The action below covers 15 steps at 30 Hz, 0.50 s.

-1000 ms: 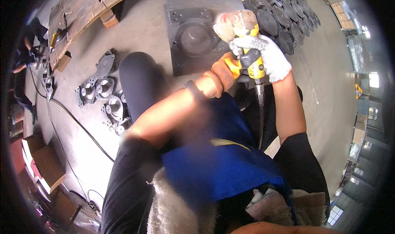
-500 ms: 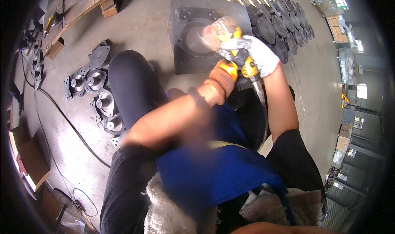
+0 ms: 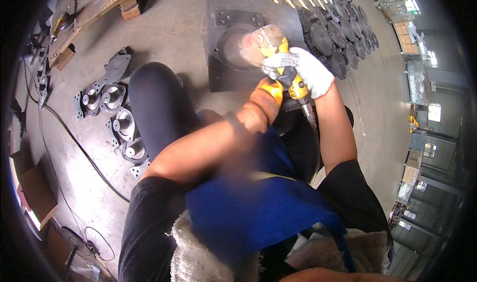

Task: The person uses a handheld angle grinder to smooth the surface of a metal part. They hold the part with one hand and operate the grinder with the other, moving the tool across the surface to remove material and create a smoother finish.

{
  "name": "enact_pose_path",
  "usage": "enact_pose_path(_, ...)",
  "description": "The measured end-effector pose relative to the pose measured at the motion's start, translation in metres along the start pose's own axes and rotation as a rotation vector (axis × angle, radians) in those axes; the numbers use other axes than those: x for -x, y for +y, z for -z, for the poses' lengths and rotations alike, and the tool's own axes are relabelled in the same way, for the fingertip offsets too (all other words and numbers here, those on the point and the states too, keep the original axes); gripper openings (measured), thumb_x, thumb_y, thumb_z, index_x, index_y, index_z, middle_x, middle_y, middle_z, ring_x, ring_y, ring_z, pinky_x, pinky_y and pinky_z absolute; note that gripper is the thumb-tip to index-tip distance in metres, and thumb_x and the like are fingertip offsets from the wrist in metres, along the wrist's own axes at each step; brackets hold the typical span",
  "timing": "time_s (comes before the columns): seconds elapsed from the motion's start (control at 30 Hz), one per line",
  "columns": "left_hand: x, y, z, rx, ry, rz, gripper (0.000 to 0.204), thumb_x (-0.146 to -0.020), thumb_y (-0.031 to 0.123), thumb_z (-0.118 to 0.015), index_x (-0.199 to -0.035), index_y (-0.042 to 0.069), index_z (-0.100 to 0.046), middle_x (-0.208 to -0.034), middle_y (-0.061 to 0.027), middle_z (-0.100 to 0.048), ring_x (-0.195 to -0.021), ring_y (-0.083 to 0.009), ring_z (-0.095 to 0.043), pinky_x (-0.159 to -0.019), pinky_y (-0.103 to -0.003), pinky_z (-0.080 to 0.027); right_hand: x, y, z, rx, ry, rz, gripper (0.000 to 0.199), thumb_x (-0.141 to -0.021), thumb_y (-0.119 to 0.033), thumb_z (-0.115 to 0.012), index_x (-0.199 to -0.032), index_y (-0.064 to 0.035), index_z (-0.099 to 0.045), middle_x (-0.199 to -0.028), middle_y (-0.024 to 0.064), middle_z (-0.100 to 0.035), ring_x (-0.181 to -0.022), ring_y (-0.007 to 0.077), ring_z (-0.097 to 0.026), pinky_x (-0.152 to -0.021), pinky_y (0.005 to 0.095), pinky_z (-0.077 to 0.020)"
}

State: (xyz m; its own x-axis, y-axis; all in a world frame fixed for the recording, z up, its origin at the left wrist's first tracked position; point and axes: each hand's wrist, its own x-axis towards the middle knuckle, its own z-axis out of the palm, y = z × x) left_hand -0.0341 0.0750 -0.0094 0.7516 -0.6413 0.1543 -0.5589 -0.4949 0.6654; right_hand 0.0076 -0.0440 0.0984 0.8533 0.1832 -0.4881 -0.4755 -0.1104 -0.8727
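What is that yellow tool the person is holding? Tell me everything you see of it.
The yellow power tool looks like a hand-held grinder with a yellow and black body. A round disc, blurred, sits at its front end over the dark metal block on the floor. The white-gloved right hand and the orange-gloved left hand both grip it. A hose or cord trails from its rear.

A square block [image 3: 248,43] is set on the floor [image 3: 169,29] at upper centre of the frame, with a row of castings [image 3: 343,38] leaned just to its right. Flanged housings [image 3: 114,118] are spread at left, below a pallet [image 3: 94,9] in the upper left corner, and a cable [image 3: 69,143] is trailed down the left side.
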Motion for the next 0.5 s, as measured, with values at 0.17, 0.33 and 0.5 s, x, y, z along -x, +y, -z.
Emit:
enact_pose_path(0.17, 0.002, -0.004, -0.013, -0.339, 0.094, -0.132, 0.018, -0.085, 0.012, -0.052, -0.093, 0.008, -0.068, -0.092, -0.0121, -0.068, -0.092, -0.0248, -0.065, -0.083, -0.032, -0.048, 0.0, 0.004, -0.002, -0.083, 0.037, -0.078, 0.021, -0.084, -0.014, -0.069, -0.093, 0.0042, -0.068, -0.082, 0.0086, -0.067, -0.074, 0.015, -0.064, -0.067, 0.0257, -0.0509)
enact_pose_path(0.33, 0.008, -0.005, -0.013, 0.241, -0.004, -0.15, 0.033, -0.084, 0.014, -0.054, -0.116, 0.007, -0.058, -0.114, -0.0113, -0.062, -0.103, -0.0233, -0.061, -0.088, -0.031, -0.048, 0.032, 0.011, -0.007, -0.142, 0.148, -0.073, 0.024, -0.087, -0.015, -0.062, -0.097, 0.0064, -0.068, -0.088, 0.0118, -0.07, -0.076, 0.0169, -0.066, -0.071, 0.0282, -0.0532)
enact_pose_path(0.5, 0.018, 0.009, -0.029, 0.541, -0.073, -0.018, 0.038, -0.084, 0.014, -0.052, -0.122, 0.006, -0.055, -0.119, -0.0105, -0.06, -0.108, -0.0238, -0.059, -0.093, -0.033, -0.046, 0.059, 0.025, -0.014, -0.169, 0.206, 0.031, 0.026, -0.086, -0.015, -0.064, -0.099, 0.007, -0.068, -0.09, 0.0135, -0.07, -0.077, 0.018, -0.067, -0.072, 0.0283, -0.0538)
